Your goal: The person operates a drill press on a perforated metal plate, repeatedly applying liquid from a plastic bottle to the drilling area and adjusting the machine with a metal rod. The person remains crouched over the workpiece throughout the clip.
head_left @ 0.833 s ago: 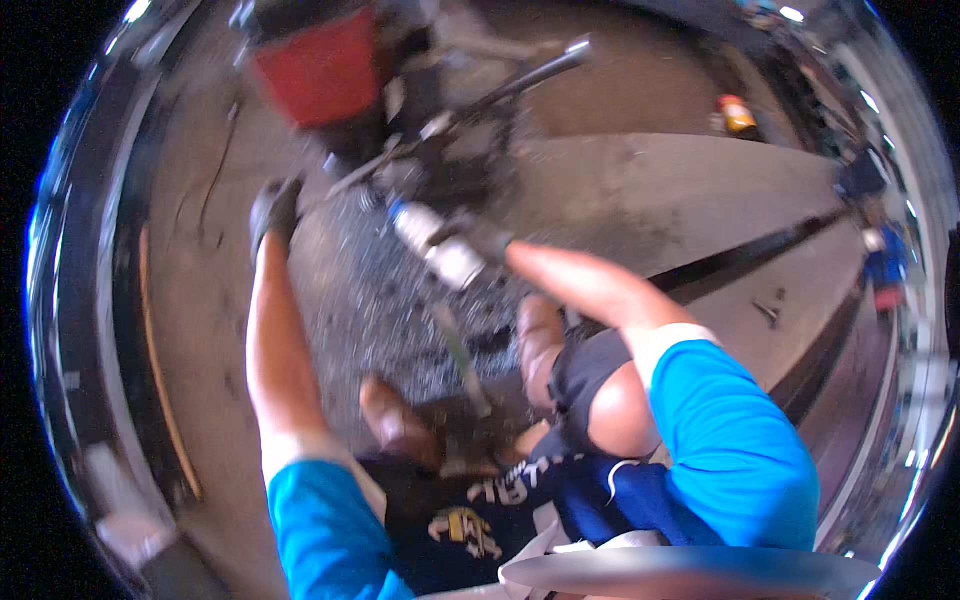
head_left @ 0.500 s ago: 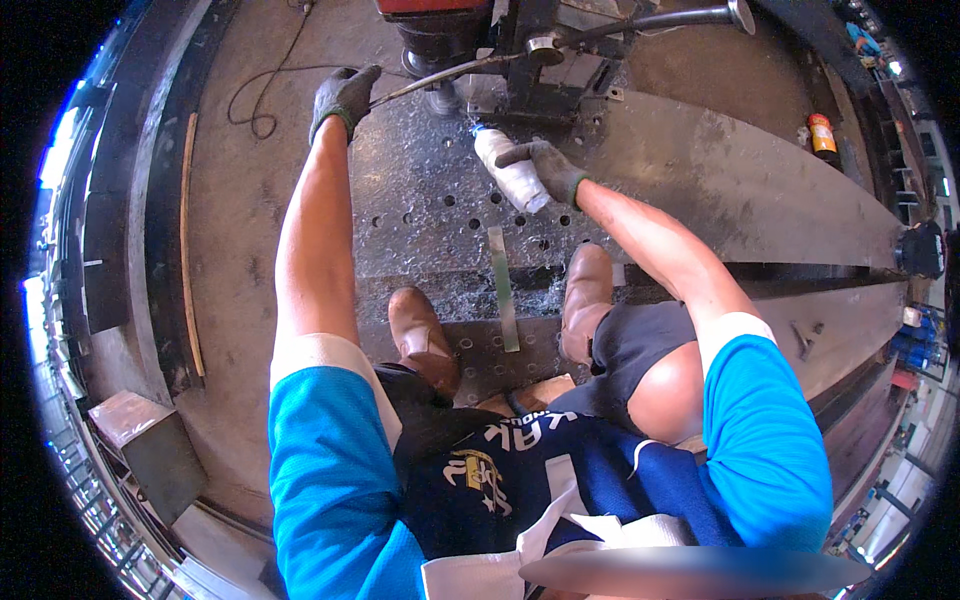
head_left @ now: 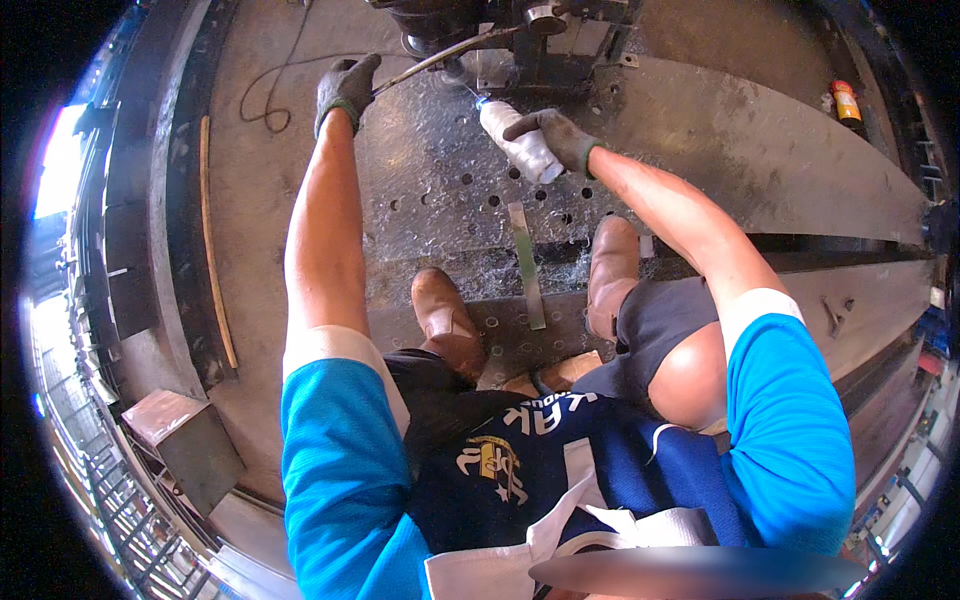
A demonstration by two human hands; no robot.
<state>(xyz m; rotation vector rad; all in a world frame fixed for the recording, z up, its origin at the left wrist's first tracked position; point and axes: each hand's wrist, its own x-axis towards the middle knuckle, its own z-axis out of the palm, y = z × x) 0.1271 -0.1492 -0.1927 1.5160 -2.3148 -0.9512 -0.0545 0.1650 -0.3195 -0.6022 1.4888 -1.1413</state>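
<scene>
My left hand [head_left: 345, 88], in a grey glove, is closed round the end of a long metal lever [head_left: 445, 56]. The lever runs right to a hub on a dark drilling machine [head_left: 425, 22], cut off by the top edge of the view. My right hand [head_left: 560, 139], gloved too, grips a whitish squeeze bottle [head_left: 518, 138]. The bottle lies tilted, its blue-tipped nozzle pointing up-left at the machine's lower end, with a thin streak at the tip. Under both hands lies a steel plate [head_left: 420, 150] with several drilled holes and scattered shavings.
A flat metal strip [head_left: 526, 265] lies between my brown boots [head_left: 440, 305]. A dark cable [head_left: 262, 100] curls on the left, near a long thin wooden strip [head_left: 213, 240]. A metal box [head_left: 180, 435] stands at lower left. A bottle with a red and yellow label [head_left: 847, 103] stands at far right.
The whole view has shifted, so the machine sits higher and shows less. Both hands keep their holds; the bottle's tilt has barely altered.
</scene>
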